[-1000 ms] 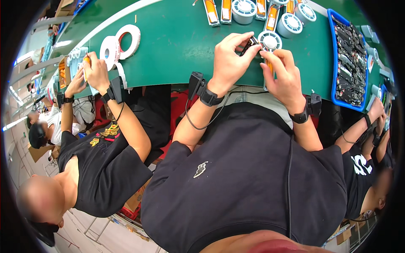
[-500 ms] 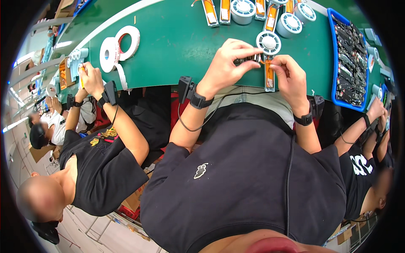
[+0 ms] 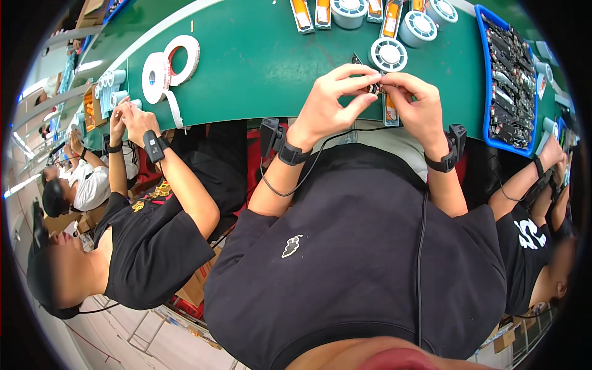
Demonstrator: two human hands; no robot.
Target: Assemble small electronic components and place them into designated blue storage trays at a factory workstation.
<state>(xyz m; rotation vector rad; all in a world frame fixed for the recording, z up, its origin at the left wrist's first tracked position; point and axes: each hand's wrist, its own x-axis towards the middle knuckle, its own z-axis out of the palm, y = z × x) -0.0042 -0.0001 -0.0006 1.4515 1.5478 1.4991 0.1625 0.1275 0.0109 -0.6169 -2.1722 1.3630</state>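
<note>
Above the near edge of the green workbench [image 3: 246, 61], the left hand [image 3: 330, 102] and right hand [image 3: 416, 102] pinch a small dark component [image 3: 374, 88] between fingertips, raised for close handling, just beside the white tape reel [image 3: 388, 54].

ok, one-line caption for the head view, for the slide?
Left hand and right hand pinch a small dark part over the green bench, beside a white reel and blue tray.

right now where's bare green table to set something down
Widest bare table lies between the tape rolls and the left hand. The far edge, with reels and orange parts, and the blue tray side are crowded.
</note>
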